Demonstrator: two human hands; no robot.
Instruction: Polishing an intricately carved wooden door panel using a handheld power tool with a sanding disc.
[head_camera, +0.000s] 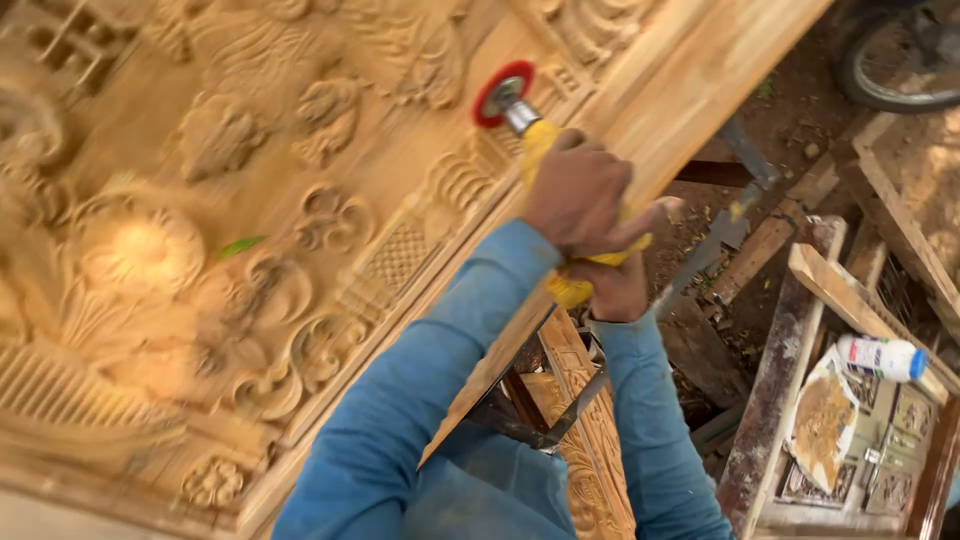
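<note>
I see one carved wooden panel filling the left and centre of the frame; one yellow power tool slants from centre up toward top centre, its long axis ending in one red disc touching the panel's border carving; my left hand, nearer the disc, is wrapped round the body; my right hand grips the tail just below.

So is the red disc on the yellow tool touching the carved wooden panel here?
Touching: the head view shows the red disc pressed against the carved wooden panel's border, no gap visible.
</note>
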